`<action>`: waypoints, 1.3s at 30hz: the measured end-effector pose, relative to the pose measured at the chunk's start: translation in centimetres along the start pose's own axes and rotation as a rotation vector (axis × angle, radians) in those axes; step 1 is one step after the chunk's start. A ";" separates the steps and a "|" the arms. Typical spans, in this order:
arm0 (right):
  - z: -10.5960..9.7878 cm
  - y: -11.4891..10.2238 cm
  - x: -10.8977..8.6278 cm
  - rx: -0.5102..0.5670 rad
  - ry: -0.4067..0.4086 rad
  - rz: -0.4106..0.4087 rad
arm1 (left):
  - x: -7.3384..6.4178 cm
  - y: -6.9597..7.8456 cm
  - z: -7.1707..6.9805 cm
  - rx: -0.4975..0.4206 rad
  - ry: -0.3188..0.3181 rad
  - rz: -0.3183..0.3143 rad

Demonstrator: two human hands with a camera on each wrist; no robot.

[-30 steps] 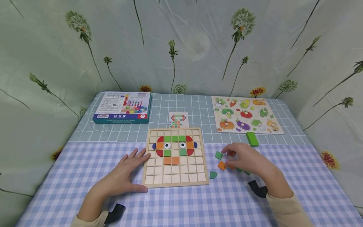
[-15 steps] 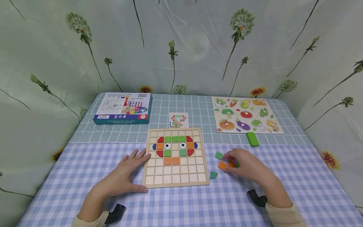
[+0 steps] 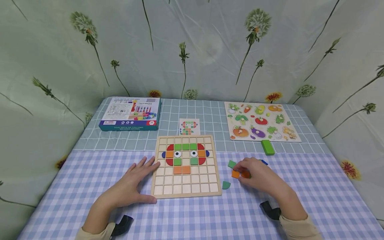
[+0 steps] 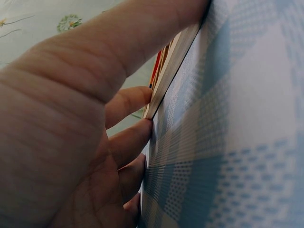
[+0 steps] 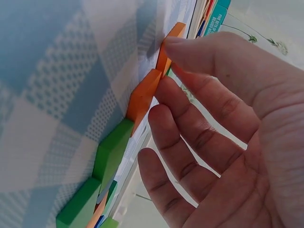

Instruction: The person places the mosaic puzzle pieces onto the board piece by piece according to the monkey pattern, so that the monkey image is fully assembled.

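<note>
My left hand (image 3: 129, 185) lies with fingers spread against the left edge of a wooden grid board (image 3: 217, 180). Its fingertips and thumb touch the rim, which the left wrist view also shows. On the board, red, green, orange and blue pieces with two eye tiles form a face-like pattern. To the right of the board, my right hand (image 3: 261, 175) pinches an orange square tile (image 5: 176, 38) between thumb and forefinger, low over the cloth. Another orange tile (image 5: 142, 99) and green pieces (image 5: 111, 154) lie beside its fingers, partly hidden in the head view.
A green quarter-round piece (image 3: 226, 185) and a green square tile (image 3: 231, 164) lie near the board. Behind it is a pattern card (image 3: 189, 126). A green block (image 3: 267, 147), a vegetable puzzle board (image 3: 262, 121) and a boxed bead set (image 3: 130, 114) stand farther back.
My right hand has shifted slightly toward the near side and its thumb and forefinger have come together on the orange tile. A blue piece now shows behind the hand. My left hand stays still.
</note>
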State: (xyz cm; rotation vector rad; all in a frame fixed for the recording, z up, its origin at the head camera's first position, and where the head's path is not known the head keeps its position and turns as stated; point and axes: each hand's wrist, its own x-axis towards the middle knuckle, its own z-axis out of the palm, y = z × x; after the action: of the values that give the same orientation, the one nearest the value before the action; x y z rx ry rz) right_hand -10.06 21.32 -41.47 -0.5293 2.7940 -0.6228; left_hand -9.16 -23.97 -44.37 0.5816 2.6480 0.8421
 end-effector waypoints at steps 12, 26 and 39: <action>0.0 -0.2 0.2 -0.014 0.002 0.035 | 0.0 0.0 0.0 0.004 0.006 0.007; -0.5 -0.3 0.2 -0.023 0.017 -0.046 | 0.0 0.1 0.1 0.003 0.001 -0.004; -0.4 -2.5 1.9 -0.030 0.000 -0.189 | 0.1 0.2 0.0 0.016 0.004 -0.003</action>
State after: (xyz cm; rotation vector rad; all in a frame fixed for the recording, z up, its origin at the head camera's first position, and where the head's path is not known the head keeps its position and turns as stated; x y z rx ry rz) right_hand -11.17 18.62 -40.24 -0.8059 2.7782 -0.6175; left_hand -9.18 -23.78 -44.22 0.5808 2.6606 0.8233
